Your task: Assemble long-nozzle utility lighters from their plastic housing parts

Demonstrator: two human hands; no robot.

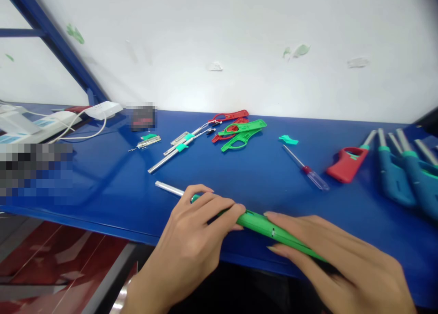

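Note:
A green long-nosed gas lighter [260,223] is held between my two hands, over the front edge of the blue table. Its metal tube [168,188] points to the left. My left hand [196,236] wraps round the front part of the body and hides much of it. Gripping the rear end, my right hand [337,254] has its thumb on the near side and fingers on the far side. Beyond them lie green casing halves [244,134], red casing halves [231,117] and metal tubes with teal pieces [171,154].
To the right lie a screwdriver [308,172], a red lighter [347,163] and several blue lighters [397,177]. A teal scrap [288,140] rests near the wall [253,40]. A white power strip [104,109] with cables stands at the left on the blue table [112,186].

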